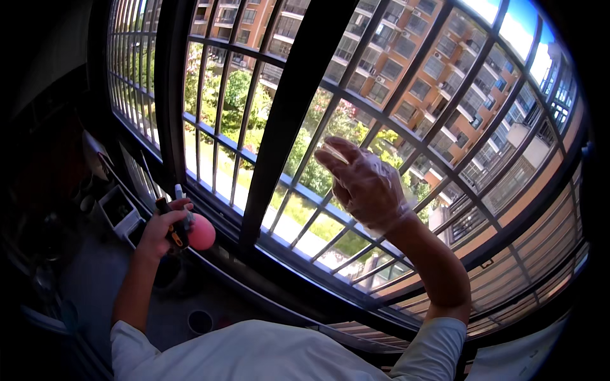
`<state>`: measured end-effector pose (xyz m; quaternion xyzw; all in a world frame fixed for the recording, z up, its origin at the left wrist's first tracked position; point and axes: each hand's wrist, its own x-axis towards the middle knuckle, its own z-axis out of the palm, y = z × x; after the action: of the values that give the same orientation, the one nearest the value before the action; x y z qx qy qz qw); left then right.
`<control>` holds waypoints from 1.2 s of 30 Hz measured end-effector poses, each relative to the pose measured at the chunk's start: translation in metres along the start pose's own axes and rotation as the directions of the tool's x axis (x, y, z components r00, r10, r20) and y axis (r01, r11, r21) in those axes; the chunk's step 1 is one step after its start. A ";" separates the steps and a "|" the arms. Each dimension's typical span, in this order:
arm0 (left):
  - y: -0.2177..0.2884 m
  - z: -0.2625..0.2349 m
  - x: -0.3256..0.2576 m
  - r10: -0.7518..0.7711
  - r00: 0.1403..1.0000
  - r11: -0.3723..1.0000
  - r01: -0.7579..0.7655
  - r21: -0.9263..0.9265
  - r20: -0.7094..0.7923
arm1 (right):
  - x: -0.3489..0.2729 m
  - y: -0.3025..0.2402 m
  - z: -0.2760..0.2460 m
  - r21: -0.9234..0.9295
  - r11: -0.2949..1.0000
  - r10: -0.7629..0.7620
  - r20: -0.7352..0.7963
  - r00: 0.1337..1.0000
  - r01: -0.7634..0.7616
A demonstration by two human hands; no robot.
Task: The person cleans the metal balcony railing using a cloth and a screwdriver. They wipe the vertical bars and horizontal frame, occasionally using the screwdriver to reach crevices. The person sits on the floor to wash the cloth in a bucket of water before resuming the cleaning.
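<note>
My left hand (166, 230), low beside the window frame, is closed around a black-and-orange handled tool (179, 238). A slim piece with a whitish tip (178, 190) sticks up from the same grip; I cannot tell if it belongs to the tool. Against those fingers sits a smooth round pink ball-like thing (202, 232), its kind unclear. My right hand (365, 184), in a clear, wrinkled plastic glove, is raised before the barred window (311, 219). Its fingers are bent and apart, with nothing visible between them. Whether they touch the pane I cannot tell.
A thick dark window post (279, 127) stands between my hands. Metal bars cross the view, with greenery and a brick apartment building (432, 63) beyond. At lower left are a white-rimmed container (119, 213) and a round pot (200, 322) in shadow.
</note>
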<state>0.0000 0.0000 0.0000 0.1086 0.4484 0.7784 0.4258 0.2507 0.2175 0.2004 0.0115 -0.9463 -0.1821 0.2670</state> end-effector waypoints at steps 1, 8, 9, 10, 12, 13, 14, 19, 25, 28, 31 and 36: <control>-0.001 -0.005 -0.006 -0.008 1.000 0.999 0.008 0.037 -0.023 | 0.023 -0.001 0.030 0.004 0.991 -0.131 -0.006 0.991 0.131; -0.026 -0.044 -0.049 -0.014 0.997 0.988 0.025 0.153 -0.070 | 0.127 -0.053 0.153 -0.302 0.914 0.084 0.794 0.602 0.270; -0.030 -0.050 -0.051 -0.022 0.994 0.987 0.038 0.154 -0.105 | 0.126 -0.054 0.164 -0.354 0.905 0.134 0.762 0.633 0.235; -0.034 -0.056 -0.053 -0.023 0.992 0.983 0.044 0.178 -0.121 | 0.125 -0.056 0.175 -0.400 0.896 0.182 0.729 0.660 0.194; -0.039 -0.066 -0.053 -0.027 0.989 0.973 0.060 0.223 -0.145 | 0.117 -0.055 0.195 -0.448 0.889 0.230 0.623 0.748 0.100; -0.041 -0.068 -0.049 -0.030 0.987 0.970 0.067 0.234 -0.156 | 0.110 -0.046 0.204 -0.456 0.889 0.242 0.545 0.803 0.042; -0.043 -0.070 -0.045 -0.027 0.989 0.966 0.064 0.250 -0.147 | 0.102 -0.038 0.212 -0.458 0.889 0.256 0.461 0.849 -0.019; -0.050 -0.081 -0.023 -0.012 0.988 0.971 0.048 0.235 -0.152 | 0.089 -0.046 0.182 -0.470 0.878 0.130 0.427 0.895 0.096; -0.054 -0.089 0.011 -0.025 0.995 0.970 0.046 0.237 -0.092 | 0.046 -0.026 0.182 -0.278 0.957 0.134 0.178 0.975 -0.081; -0.057 -0.089 0.023 -0.047 0.995 0.975 0.065 0.210 -0.091 | 0.032 -0.031 0.163 -0.386 0.920 0.170 0.246 0.954 -0.065; -0.061 -0.087 0.039 -0.055 0.995 0.969 0.072 0.237 -0.077 | 0.009 -0.029 0.147 -0.453 0.890 0.175 0.227 0.958 -0.055; -0.063 -0.080 0.080 -0.106 0.994 0.946 0.108 0.306 -0.021 | -0.020 -0.021 0.125 -0.399 0.909 0.237 0.252 0.938 -0.123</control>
<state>-0.0576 0.0268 -0.1129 0.1471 0.5698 0.6754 0.4444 0.2030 0.2422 0.0841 -0.1554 -0.9195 -0.3345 0.1362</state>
